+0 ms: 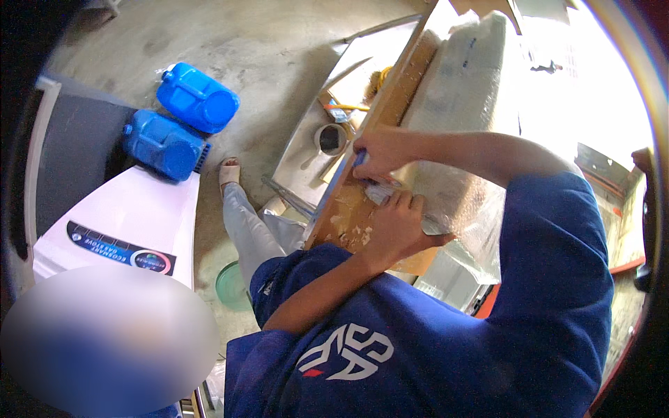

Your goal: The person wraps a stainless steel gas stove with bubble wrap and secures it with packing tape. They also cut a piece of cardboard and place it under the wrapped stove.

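A long pale block wrapped in translucent plastic (456, 90) lies along a brown wooden tabletop (341, 219). At the near end of the wrap, both my hands work close together at the board's left edge. My right hand (382, 155) is closed round a small blue thing (360, 157) whose kind I cannot make out. Just nearer to me, my left hand (401, 221) has bent fingers on a bunched piece of whitish plastic wrap (380, 191), its thumb stretched out to the right. Pale flakes lie on the wood around it.
A lower table (306, 143) to the left bears a cup of dark liquid (330, 139) and a yellow-orange tool (348, 107). Two blue jerrycans (200, 97) stand by a white printed panel (132, 216). A green round lid-like thing (232, 285) is on the floor. A blurred person (111, 341) is lower left.
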Demonstrator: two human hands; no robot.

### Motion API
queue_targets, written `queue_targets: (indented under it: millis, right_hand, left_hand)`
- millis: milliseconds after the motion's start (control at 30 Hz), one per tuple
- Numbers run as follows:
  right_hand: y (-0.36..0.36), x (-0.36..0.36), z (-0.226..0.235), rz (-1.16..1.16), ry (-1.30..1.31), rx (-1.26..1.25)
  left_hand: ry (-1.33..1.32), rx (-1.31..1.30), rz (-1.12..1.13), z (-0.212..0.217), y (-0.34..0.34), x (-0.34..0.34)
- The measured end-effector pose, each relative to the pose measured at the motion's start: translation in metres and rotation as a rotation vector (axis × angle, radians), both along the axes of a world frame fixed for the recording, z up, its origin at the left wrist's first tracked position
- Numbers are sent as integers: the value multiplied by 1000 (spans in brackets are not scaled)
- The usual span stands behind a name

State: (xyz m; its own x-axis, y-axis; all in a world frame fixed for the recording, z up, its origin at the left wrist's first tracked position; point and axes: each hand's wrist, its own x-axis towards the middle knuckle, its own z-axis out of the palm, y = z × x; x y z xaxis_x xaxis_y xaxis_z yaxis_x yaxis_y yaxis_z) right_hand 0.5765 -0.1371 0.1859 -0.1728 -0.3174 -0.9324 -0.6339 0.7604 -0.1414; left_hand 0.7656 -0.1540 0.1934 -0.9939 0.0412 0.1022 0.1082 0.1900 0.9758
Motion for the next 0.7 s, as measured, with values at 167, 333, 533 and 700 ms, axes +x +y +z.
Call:
queue_targets:
  millis: [167,333,533,700]
  right_hand:
    - [-2,-19,-9,-67,-59,106]
    - [-4,-23,-5,-83,-86,123]
    - [-22,-38,6,-301,-134,322]
    - [-23,-42,7,-470,-315,410]
  left_hand:
    - [-16,13,-32,2,-1,-1]
    - [-20,21,-15,4,-3,-2]
    - [-26,17,-37,3,-2,-1]
    - [-35,12,-54,0,1,2]
